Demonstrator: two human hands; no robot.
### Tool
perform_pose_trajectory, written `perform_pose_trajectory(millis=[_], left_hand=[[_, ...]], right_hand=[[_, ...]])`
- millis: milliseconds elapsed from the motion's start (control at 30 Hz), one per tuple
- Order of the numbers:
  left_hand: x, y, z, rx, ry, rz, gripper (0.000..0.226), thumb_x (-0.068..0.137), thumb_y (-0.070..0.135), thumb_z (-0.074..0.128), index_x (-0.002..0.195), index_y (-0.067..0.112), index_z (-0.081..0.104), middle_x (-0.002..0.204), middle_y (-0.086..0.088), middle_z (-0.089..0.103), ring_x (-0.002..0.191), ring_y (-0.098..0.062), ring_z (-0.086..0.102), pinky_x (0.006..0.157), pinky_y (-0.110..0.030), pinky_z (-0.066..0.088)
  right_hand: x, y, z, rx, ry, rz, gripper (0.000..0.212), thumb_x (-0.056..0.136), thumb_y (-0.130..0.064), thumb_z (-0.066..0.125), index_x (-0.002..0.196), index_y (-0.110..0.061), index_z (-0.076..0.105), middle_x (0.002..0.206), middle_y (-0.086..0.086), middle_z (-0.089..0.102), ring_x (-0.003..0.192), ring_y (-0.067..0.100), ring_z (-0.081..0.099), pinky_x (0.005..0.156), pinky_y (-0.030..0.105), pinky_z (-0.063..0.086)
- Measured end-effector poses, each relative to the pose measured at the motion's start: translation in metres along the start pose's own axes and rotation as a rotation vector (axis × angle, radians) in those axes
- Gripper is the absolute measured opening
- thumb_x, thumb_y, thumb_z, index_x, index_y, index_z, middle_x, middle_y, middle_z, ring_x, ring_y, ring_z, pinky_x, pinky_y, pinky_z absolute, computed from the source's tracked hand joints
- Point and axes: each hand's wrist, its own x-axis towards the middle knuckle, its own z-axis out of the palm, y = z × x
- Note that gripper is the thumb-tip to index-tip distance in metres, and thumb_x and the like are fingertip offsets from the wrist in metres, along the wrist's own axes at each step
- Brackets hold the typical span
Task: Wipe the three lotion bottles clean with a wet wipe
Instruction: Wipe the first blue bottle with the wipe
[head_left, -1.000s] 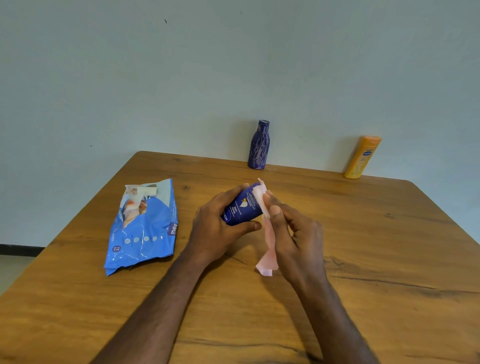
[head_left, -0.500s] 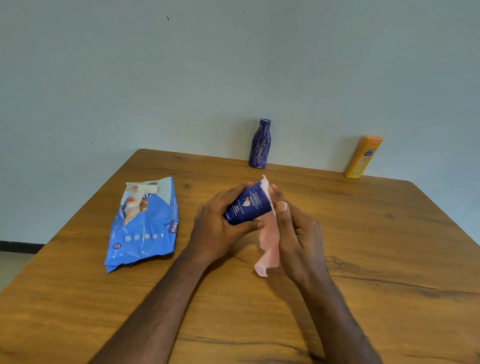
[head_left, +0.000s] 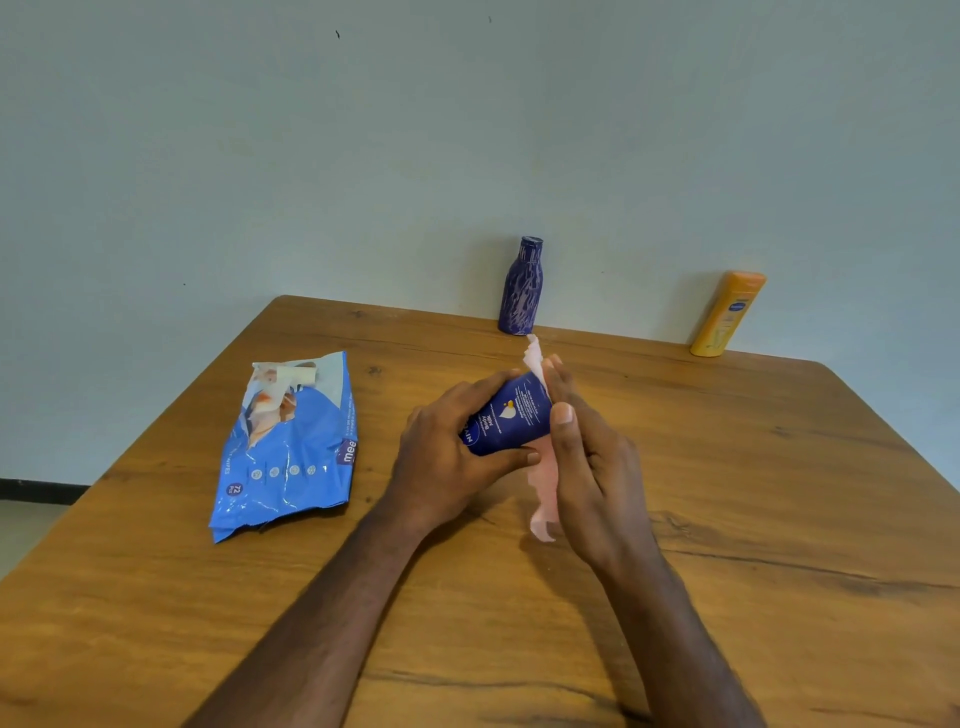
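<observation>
My left hand (head_left: 447, 452) grips a dark blue lotion bottle (head_left: 506, 420) lying tilted above the table's middle, fingers and thumb curled round it. My right hand (head_left: 592, 467) presses a pale pink wet wipe (head_left: 543, 499) against the bottle's right end, fingers fairly straight and thumb on the bottle. The wipe sticks up above the bottle and hangs down below it. A purple patterned bottle (head_left: 521, 287) stands upright at the table's far edge by the wall. An orange-yellow bottle (head_left: 728, 315) stands at the far right, leaning toward the wall.
A blue wet-wipe pack (head_left: 291, 447) lies open on the wooden table (head_left: 727, 519) to the left of my hands. A pale wall rises right behind the table's far edge. Floor shows at the lower left.
The bottle has turned in my left hand so more of its label faces me. My right hand has slid the wipe along the bottle's right end. The view has shifted slightly.
</observation>
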Motion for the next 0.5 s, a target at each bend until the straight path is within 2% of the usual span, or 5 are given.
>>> perform_pose_trajectory(millis=[67,233,333,400,500], left_hand=[[-0.0003,-0.0004,0.0000,-0.001,0.000,0.001,0.092,0.066,0.080,0.068,0.146,0.046,0.036,0.134,0.014,0.058,0.117,-0.008,0.058,0.094,-0.050,0.055],[-0.0004,-0.0010,-0.0070,-0.089,0.043,-0.050,0.088,0.068,0.061,0.082,0.145,0.041,0.045,0.136,0.012,0.056,0.121,-0.008,0.057,0.088,-0.043,0.061],[-0.0015,0.0037,-0.0047,-0.093,0.037,-0.036,0.084,0.069,0.061,0.081,0.142,0.046,0.042,0.134,0.015,0.055,0.121,-0.005,0.056,0.088,-0.041,0.061],[-0.0017,0.0043,-0.0015,-0.061,0.018,0.001,0.087,0.070,0.067,0.077,0.146,0.040,0.044,0.134,0.013,0.057,0.119,-0.009,0.058,0.090,-0.043,0.060],[-0.0012,0.0033,-0.0014,-0.071,0.019,-0.002,0.091,0.069,0.068,0.076,0.148,0.036,0.044,0.134,0.012,0.058,0.120,-0.010,0.058,0.090,-0.043,0.060]], right_hand=[[-0.0005,0.0005,0.0000,0.013,0.028,-0.010,0.055,0.102,-0.048,0.036,0.148,-0.020,0.049,0.153,-0.007,0.049,0.134,0.002,0.051,0.096,0.020,0.053],[-0.0024,0.0002,-0.0003,0.055,0.142,-0.022,0.058,0.099,-0.062,0.039,0.132,-0.022,0.064,0.130,-0.007,0.068,0.120,0.005,0.064,0.083,0.026,0.060],[-0.0022,-0.0006,0.0003,0.079,0.080,-0.005,0.058,0.098,-0.065,0.037,0.140,-0.030,0.055,0.139,-0.007,0.063,0.126,0.008,0.060,0.086,0.027,0.059],[-0.0017,0.0001,0.0009,0.055,0.018,0.003,0.059,0.100,-0.063,0.034,0.149,-0.032,0.044,0.150,-0.004,0.054,0.133,0.012,0.054,0.095,0.033,0.057],[-0.0016,-0.0003,0.0001,0.061,0.016,-0.007,0.052,0.100,-0.053,0.040,0.147,-0.031,0.046,0.152,-0.004,0.051,0.136,0.008,0.051,0.098,0.034,0.056]])
